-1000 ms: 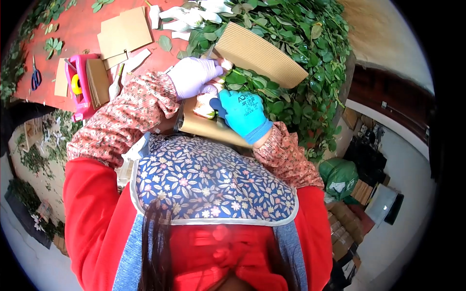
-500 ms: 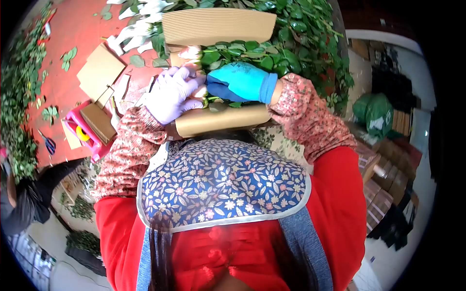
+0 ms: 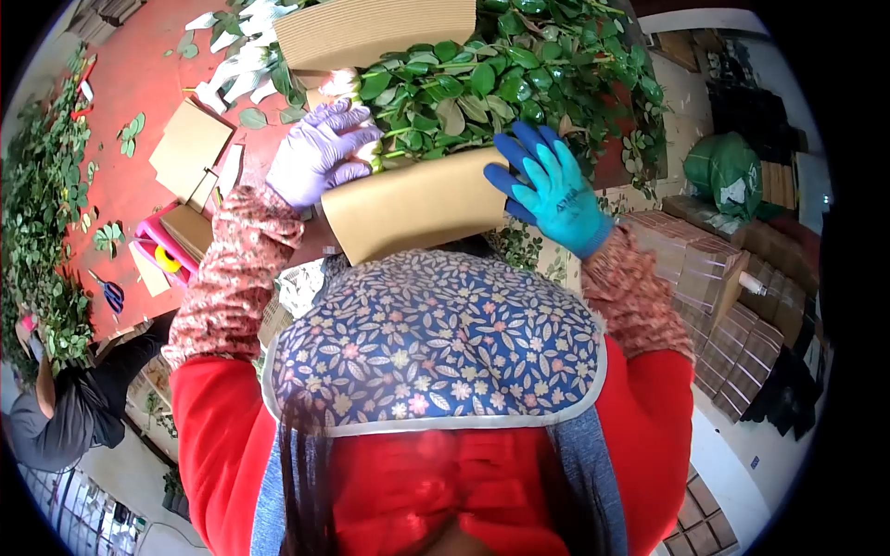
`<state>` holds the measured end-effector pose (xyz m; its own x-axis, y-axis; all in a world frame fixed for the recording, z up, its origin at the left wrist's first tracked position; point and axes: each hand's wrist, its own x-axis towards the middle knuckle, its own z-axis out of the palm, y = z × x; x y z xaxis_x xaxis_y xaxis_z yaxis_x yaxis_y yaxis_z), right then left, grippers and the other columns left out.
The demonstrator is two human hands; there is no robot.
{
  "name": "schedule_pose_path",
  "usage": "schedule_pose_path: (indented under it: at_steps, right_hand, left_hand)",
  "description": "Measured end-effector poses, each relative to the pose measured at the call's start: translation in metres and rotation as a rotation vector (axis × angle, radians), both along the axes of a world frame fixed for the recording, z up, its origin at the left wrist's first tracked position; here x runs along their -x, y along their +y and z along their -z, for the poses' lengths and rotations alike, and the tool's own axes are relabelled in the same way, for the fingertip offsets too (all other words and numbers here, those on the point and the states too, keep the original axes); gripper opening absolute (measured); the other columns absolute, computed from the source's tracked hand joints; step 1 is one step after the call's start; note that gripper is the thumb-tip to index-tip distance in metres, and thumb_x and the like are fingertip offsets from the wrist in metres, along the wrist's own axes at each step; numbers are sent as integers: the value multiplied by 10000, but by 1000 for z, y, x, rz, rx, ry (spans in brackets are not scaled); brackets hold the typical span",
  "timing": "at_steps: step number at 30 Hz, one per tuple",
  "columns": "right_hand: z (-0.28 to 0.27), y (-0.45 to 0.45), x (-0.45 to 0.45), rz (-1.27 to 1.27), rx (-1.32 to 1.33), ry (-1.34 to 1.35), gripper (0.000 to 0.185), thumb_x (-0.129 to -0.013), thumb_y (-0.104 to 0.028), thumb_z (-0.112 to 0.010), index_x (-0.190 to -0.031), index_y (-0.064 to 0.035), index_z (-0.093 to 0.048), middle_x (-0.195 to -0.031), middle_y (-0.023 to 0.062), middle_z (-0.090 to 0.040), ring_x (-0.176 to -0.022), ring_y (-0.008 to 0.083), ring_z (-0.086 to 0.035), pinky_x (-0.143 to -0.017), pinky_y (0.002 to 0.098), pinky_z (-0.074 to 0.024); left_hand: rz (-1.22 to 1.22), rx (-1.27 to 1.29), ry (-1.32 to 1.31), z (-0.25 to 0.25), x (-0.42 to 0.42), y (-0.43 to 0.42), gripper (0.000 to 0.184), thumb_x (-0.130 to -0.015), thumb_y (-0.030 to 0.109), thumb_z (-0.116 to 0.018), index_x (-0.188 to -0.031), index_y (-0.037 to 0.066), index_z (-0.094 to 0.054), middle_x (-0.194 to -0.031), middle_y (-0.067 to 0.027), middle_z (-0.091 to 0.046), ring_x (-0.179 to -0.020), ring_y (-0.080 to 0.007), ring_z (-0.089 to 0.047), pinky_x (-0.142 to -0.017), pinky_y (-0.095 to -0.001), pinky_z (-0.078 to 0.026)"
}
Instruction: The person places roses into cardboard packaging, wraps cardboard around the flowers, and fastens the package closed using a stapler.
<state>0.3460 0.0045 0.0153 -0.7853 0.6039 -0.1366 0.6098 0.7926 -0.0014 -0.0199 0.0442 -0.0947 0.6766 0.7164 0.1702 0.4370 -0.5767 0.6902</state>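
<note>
My left hand [image 3: 320, 156], in a thin lilac glove, curls its fingers over pale pink rose heads [image 3: 371, 148] at the left end of a bundle. The leafy rose stems [image 3: 464, 97] run rightward from there. A brown corrugated cardboard sheet [image 3: 417, 204] lies along the near side of the bundle, and its other raised part [image 3: 380, 32] shows on the far side. At the sheet's right end is my right hand [image 3: 556, 190], in a blue and teal coated glove, fingers spread and nothing held. Whether its fingertips touch the cardboard I cannot tell.
On the red table [image 3: 148, 69] lie cardboard pieces [image 3: 192, 144], a pink holder [image 3: 162, 236], scissors [image 3: 111, 295] and loose leaves. White-netted flower heads [image 3: 246, 69] lie at the back. Another person [image 3: 69, 408] is at the left; stacked cartons [image 3: 695, 269] stand at the right.
My right hand has come off the stems and moved right and nearer me, its fingers now spread. The near cardboard flap stands out wider. My left hand stays at the rose heads.
</note>
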Motion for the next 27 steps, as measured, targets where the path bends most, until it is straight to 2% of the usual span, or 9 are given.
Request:
schedule_pose_path:
  at_steps: [8, 12, 13, 14, 17, 19, 22, 23, 27]
  right_hand:
    - [-14, 25, 11, -89, 88, 310, 554, -694, -168, -678, -1247, -145, -659, -1380, 115, -565, -1258, 322, -538, -1011, 484, -448]
    - [-28, 57, 16, -124, 296, 444, 383, -788, -169, -722, -1163, -96, -690, -1228, 116, -657, -1106, 295, -621, -920, 444, -490]
    - [-25, 70, 21, -87, 289, 446, 259, -851, -136, -718, -1098, -61, -695, -1073, 113, -702, -934, 300, -671, -805, 400, -526]
    - [-11, 73, 32, 69, 335, 834, 164, -877, -115, -725, -1015, -28, -709, -911, 103, -719, -762, 218, -675, -695, 361, -529]
    - [36, 100, 28, 746, 907, 867, 237, -914, -201, -738, -999, 20, -719, -846, 88, -731, -756, 78, -592, -678, 324, -513]
    - [55, 123, 43, 701, 762, 799, 318, -937, -271, -699, -1070, 17, -713, -916, 94, -746, -805, 107, -631, -740, 310, -525]
    - [69, 132, 50, 752, 752, 689, 328, -933, -290, -689, -1094, -4, -714, -948, 103, -750, -838, 155, -670, -781, 323, -530]
    - [74, 135, 48, 794, 771, 639, 337, -933, -308, -683, -1090, -10, -716, -954, 121, -748, -831, 173, -681, -777, 333, -532]
    - [83, 133, 40, 728, 645, 620, 378, -925, -365, -675, -1080, -24, -719, -945, 189, -732, -799, 259, -711, -755, 366, -538]
  left_hand:
    - [7, -36, -13, 7, -1, 7, 437, -796, 194, -767, -1219, 127, -680, -1237, -164, -630, -1191, -386, -555, -997, -471, -459]
    - [26, -50, 83, -1, -2, 9, 405, -818, 244, -718, -1205, 138, -668, -1247, -137, -626, -1206, -358, -554, -1047, -463, -436]
    - [37, -54, 95, 4, -2, 9, 386, -826, 232, -703, -1198, 136, -670, -1246, -135, -626, -1205, -348, -556, -1045, -453, -439]
    - [46, -60, 107, 8, -2, 12, 368, -834, 220, -688, -1191, 134, -671, -1246, -134, -625, -1204, -337, -558, -1042, -443, -442]
    - [-242, 369, -226, 31, 12, -11, 344, -905, 94, -591, -1246, 52, -616, -1245, -167, -622, -1187, -372, -570, -1009, -408, -460]
    - [-377, 132, -296, 13, 21, -10, 286, -876, -3, -580, -1158, 6, -626, -1152, -182, -638, -1092, -358, -613, -933, -392, -497]
    - [-663, 222, -104, -43, 27, -22, 145, -838, -32, -593, -977, 5, -607, -1048, -152, -628, -926, -328, -633, -835, -396, -527]
    - [-401, 13, -140, -51, 28, -18, 219, -844, 22, -637, -1062, 20, -626, -1087, -147, -632, -961, -333, -634, -843, -406, -528]
    - [66, -40, 50, -59, -7, 6, 479, -829, 225, -705, -1254, 28, -601, -1321, -198, -569, -1206, -382, -553, -1001, -452, -476]
